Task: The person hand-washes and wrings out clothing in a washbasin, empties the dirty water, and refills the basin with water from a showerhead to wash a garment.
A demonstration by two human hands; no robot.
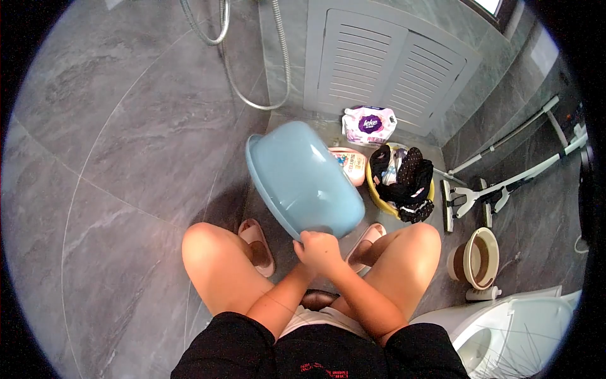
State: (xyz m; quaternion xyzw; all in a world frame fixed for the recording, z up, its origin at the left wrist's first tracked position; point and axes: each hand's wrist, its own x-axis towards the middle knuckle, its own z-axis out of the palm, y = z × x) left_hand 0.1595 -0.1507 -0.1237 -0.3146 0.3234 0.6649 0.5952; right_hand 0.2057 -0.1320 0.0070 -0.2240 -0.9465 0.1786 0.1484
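A large light-blue plastic basin [306,180] is tipped on its side between my knees, its outer bottom facing right and its rim to the left. My right hand [320,251] is closed on the basin's near rim. My left hand [302,251] is at the same spot, mostly covered by the right one, its fingers hidden. Just beyond the basin stands a pink bottle [352,167]. Right of it, a yellow basin [382,203] holds black and patterned clothes [404,177].
A white and purple bag [369,126] leans by the grey louvred cabinet [360,57]. Mops [464,199], a beige bin [483,259] and a white toilet [511,335] are on the right. A shower hose [284,69] hangs above.
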